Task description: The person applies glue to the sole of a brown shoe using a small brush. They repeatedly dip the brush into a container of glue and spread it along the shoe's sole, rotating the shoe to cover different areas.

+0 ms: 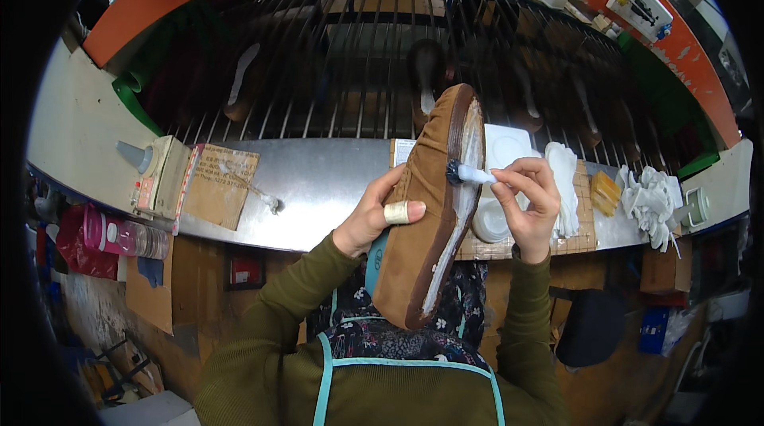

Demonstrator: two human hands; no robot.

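Note:
My left hand is wrapped around a brown suede shoe, with pale tape around the thumb. The shoe is tilted, toe away from me, and its sole side faces right. A white coating runs along the underside, inside a dark brown rim. Pinched in the fingers of my right hand is a small brush with a white handle. Its dark bristles touch the rim beside the coating. A round white tub stands behind the shoe, close to my right hand and partly hidden.
Beyond the metal ledge, several shoes with whitened soles rest on a rod rack under an orange frame. White gloves and a yellow block lie to the right. Cardboard and a box-like dispenser sit left.

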